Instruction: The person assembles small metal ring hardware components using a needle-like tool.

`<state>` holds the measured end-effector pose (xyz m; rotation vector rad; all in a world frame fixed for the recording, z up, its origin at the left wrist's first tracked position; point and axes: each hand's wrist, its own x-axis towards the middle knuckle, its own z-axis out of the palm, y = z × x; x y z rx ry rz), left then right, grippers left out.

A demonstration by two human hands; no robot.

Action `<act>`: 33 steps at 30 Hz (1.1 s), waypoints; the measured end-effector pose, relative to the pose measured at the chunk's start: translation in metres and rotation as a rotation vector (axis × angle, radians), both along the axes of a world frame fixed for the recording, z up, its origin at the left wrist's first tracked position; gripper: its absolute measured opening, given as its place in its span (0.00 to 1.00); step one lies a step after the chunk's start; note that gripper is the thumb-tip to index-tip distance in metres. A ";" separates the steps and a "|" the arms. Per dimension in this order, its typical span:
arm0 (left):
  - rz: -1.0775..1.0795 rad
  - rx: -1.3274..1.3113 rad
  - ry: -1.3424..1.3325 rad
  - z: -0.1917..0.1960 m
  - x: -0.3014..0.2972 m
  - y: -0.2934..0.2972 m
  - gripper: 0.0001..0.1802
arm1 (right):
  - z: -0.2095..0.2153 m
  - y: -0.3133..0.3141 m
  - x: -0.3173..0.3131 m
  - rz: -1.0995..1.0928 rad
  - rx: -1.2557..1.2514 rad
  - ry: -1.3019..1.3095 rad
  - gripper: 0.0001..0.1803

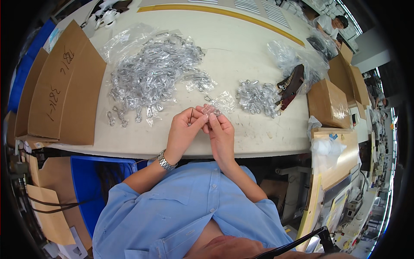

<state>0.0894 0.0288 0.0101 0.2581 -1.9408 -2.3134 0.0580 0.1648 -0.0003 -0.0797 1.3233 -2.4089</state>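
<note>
My left hand and my right hand meet near the front edge of the table, fingers closed. Pinched between them is a small clear plastic bag with a metal clasp in it, partly hidden by my fingers. A thin dark pointed tool also sticks up from my left hand; its kind is unclear. Just beyond my fingertips lie a few loose clear bags. To the left spreads a large heap of bagged silver snap hooks; a smaller heap of bagged hooks lies to the right.
An open cardboard box borders the table on the left, and another carton on the right. A dark strap-like item lies beside crumpled plastic. A yellow ruler strip crosses the far side. Another person is at the far right.
</note>
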 end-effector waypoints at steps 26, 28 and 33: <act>-0.230 -0.135 0.005 -0.016 0.001 -0.028 0.03 | 0.030 0.051 -0.025 0.642 0.368 0.128 0.16; -0.320 0.050 -0.084 -0.013 0.005 -0.033 0.04 | 0.029 0.053 -0.029 0.724 0.307 0.019 0.17; -0.424 0.172 -0.064 -0.003 0.006 -0.037 0.06 | 0.008 0.053 -0.020 0.781 -0.097 -0.214 0.19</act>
